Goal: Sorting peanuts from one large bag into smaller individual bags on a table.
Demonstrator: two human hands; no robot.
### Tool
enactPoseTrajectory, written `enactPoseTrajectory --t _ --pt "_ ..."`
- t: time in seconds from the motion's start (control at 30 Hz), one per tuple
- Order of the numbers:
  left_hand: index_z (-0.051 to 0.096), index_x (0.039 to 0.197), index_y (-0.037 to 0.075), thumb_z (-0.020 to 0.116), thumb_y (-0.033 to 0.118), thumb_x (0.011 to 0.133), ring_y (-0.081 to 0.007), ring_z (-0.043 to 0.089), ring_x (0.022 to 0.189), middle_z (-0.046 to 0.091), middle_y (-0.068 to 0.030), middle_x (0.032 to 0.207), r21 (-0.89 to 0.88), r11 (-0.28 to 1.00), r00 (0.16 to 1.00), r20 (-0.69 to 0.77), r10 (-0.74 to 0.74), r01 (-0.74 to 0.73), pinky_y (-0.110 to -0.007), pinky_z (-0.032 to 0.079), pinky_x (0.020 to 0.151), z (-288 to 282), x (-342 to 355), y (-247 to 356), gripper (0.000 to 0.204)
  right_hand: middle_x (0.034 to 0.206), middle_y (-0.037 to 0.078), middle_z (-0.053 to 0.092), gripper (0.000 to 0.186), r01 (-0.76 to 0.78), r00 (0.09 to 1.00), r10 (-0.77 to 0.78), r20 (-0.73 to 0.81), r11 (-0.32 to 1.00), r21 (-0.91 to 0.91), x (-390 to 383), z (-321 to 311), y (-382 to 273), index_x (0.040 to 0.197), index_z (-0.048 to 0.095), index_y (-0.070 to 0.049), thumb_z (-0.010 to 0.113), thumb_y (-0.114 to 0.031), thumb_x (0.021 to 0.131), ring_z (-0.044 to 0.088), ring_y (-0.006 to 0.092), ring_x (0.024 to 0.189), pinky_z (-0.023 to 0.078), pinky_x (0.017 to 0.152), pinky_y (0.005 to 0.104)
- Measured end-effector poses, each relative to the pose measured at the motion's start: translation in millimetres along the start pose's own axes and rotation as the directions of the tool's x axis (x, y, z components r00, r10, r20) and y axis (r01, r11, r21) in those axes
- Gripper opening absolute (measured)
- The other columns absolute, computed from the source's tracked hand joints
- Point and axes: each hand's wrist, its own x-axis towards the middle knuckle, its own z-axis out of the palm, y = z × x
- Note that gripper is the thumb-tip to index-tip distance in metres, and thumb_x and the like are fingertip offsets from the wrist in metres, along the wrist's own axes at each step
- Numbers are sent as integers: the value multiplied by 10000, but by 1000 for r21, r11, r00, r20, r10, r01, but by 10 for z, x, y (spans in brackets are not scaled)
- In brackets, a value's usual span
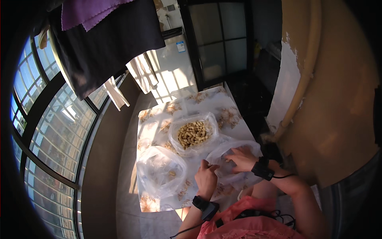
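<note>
Unshelled peanuts [193, 134] lie heaped in a clear plastic bag [212, 122] near the middle of the table. My left hand [207, 179] is closed, with thumb and fingertips pinched together near the table's front; what they hold is too small to make out. Over the clear plastic bag [254, 148] on the right, my right hand [242, 159] reaches in with its fingers apart. Its fingertips are partly lost against the plastic. At the left stands another clear plastic bag [153, 165], with a small tan piece [172, 173] inside it.
A flowered cloth [211, 97] covers the small table. Dark clothing [107, 44] and a purple cloth [89, 14] hang at upper left, beside barred windows [63, 127]. Behind the table are a white appliance [175, 67] and a dark-framed glass door [217, 40]. A pipe [306, 75] runs down the right wall.
</note>
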Motion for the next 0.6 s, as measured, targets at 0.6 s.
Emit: enactPoseTrajectory --t 0.6 --pt "571 1084 60 591 144 968 -380 665 832 683 -176 938 -302 930 973 -36 -230 209 -454 513 690 104 -439 -288 145 1183 91 640 383 219 905 -219 -365 975 -41 -335 -13 -270 1073 684 -76 788 -238 742 574 265 1156 422 991 443"
